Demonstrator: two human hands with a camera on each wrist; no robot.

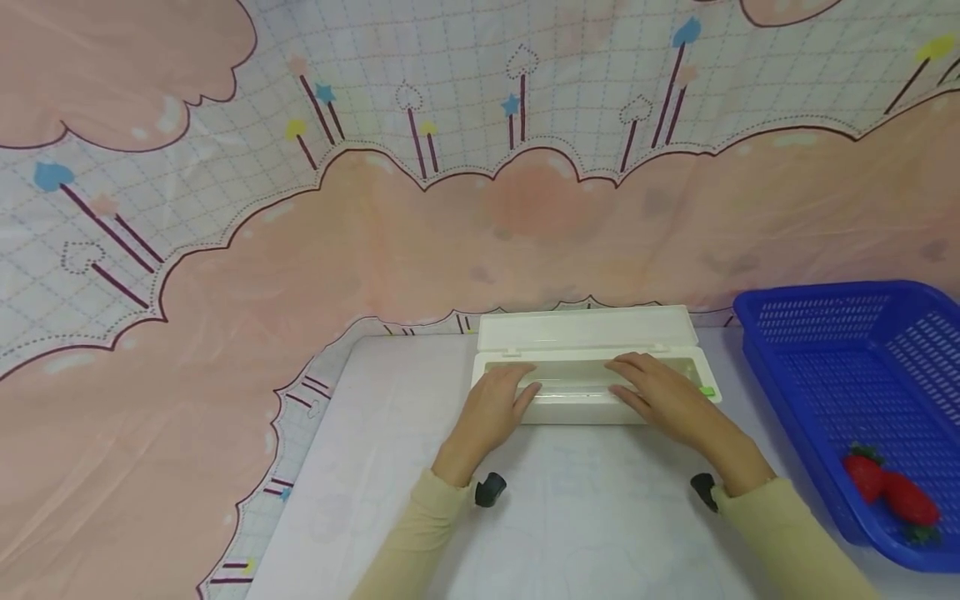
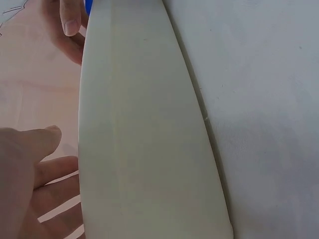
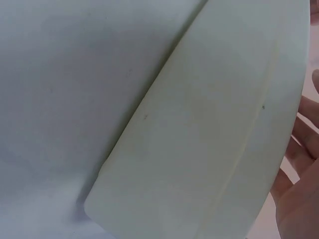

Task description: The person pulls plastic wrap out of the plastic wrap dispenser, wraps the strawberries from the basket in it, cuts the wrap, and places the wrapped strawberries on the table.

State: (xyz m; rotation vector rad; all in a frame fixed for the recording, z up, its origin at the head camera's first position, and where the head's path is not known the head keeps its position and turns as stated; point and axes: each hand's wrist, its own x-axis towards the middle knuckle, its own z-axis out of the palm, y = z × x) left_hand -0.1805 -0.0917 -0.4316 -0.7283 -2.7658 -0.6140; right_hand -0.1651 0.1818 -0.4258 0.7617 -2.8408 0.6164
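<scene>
A long, narrow white box [image 1: 581, 412] stands on the white table, its hinged lid [image 1: 588, 327] tipped back. Near its right end shows a small bright green piece [image 1: 707, 391]. My left hand [image 1: 487, 407] is over the left part of the box, fingers and thumb spread apart. Over the right part is my right hand [image 1: 667, 404], thumb and fingers parted in the same way. Both wrist views show the box's plain front wall [image 2: 144, 124], with relaxed fingers [image 3: 304, 132] beyond its top edge. Whether fingertips touch the box is hard to tell; neither hand grips anything.
To the right stands a blue plastic basket [image 1: 791, 425] with two red strawberries [image 1: 909, 500] at its near end. A patterned pink and white cloth [image 1: 480, 242] hangs behind the white table [image 1: 585, 517]. A dark wrist camera [image 1: 490, 490] shows beside the left sleeve.
</scene>
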